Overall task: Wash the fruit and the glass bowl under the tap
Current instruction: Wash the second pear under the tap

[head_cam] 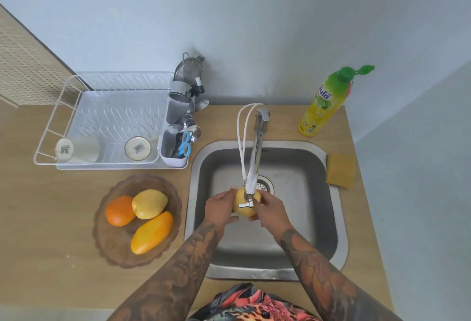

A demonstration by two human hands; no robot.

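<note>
Fruit (244, 209), a pale yellow one, sits cupped between the left hand (220, 209) and right hand (271, 209) over the sink (331, 218), both grasping it. The tap (256, 157) spout crosses in front, hiding its top. Left on the counter, the glass bowl (112, 246) holds an orange (119, 210), a lemon (149, 203) and a mango (152, 232). Whether water runs is hard to tell.

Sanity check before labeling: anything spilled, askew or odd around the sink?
Nothing spilled or damaged. Two small oddities: the dish soap bottle stands with its green cap flipped open, and the sponge overhangs the sink rim.
</note>
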